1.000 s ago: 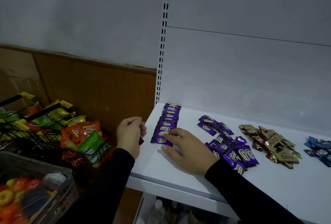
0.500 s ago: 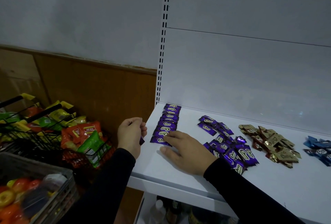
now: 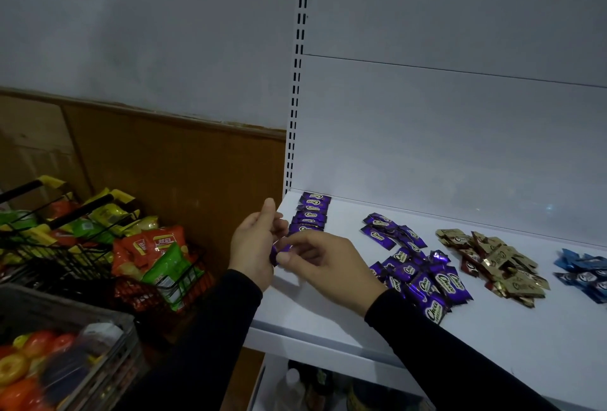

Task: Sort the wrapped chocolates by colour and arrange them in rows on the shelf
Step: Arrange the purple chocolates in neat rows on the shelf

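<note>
A single purple foil-wrapped chocolate (image 3: 278, 251) is held between both hands above the left front part of the white metal shelf (image 3: 328, 318). It is pinched by the curled thumb and fingertips of the right hand (image 3: 331, 267), whose grip is narrow around the wrapper's right end, while the left hand (image 3: 254, 239) is closed round the wrapper's left end with its index finger raised. Both forearms are covered by black sleeves (image 3: 460, 354).

Just behind the two grips, a straight row of purple wrapped chocolates (image 3: 310, 213) is laid flat along the shelf's left edge, running back to the white rear panel (image 3: 427, 147); its nearest pieces are hidden by the fingers. To the right of the right hand, a loose heap of purple wrapped chocolates (image 3: 417, 276) is spread on the shelf, partly touched by the right sleeve. Further right, a pile of gold and brown wrapped chocolates (image 3: 492, 262) is seen, and well beyond it a small pile of blue wrapped chocolates (image 3: 584, 272) at the frame's edge.

To the left of the left hand, below shelf level, a black wire basket (image 3: 82, 246) filled with red, green and yellow snack bags is seen, and nearer, a grey crate (image 3: 111, 354) with round orange and yellow items
</note>
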A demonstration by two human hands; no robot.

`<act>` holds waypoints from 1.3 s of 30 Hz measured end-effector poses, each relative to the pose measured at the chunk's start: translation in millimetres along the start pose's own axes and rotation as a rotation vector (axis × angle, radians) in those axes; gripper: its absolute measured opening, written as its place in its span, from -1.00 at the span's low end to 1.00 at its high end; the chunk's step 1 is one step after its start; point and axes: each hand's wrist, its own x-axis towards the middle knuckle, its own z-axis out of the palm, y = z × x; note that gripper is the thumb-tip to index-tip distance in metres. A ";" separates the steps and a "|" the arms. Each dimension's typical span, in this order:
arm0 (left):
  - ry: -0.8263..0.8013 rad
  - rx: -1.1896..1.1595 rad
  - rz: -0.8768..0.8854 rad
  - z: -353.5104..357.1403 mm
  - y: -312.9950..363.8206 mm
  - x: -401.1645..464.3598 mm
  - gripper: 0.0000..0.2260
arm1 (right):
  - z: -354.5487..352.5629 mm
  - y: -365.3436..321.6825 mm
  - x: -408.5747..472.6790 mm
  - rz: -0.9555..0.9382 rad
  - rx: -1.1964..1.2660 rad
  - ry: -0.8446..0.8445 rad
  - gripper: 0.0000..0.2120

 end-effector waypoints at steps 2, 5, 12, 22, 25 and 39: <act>-0.020 -0.030 -0.040 2.1 -1.3 -2.1 -0.70 | 1.8 1.8 0.0 0.012 -0.011 -0.031 -0.79; -0.063 -0.029 -0.076 3.3 -1.5 -5.1 -0.70 | 0.4 7.7 0.2 0.030 -0.024 0.015 -0.90; -0.272 0.305 0.020 -11.1 -2.5 -9.9 -0.88 | -10.5 18.7 2.5 0.167 0.143 0.160 -0.88; -0.339 0.517 0.144 -29.7 -3.4 -14.9 -0.82 | -12.2 18.4 -9.0 0.152 0.130 0.088 -0.78; -0.341 0.513 0.137 -35.6 -4.5 -17.3 -0.84 | -9.8 17.8 -13.7 0.106 -0.046 0.104 -0.76; -0.542 1.680 0.323 -79.4 -0.2 -30.7 -0.27 | -3.8 13.7 -25.0 0.049 -0.531 -0.024 -0.68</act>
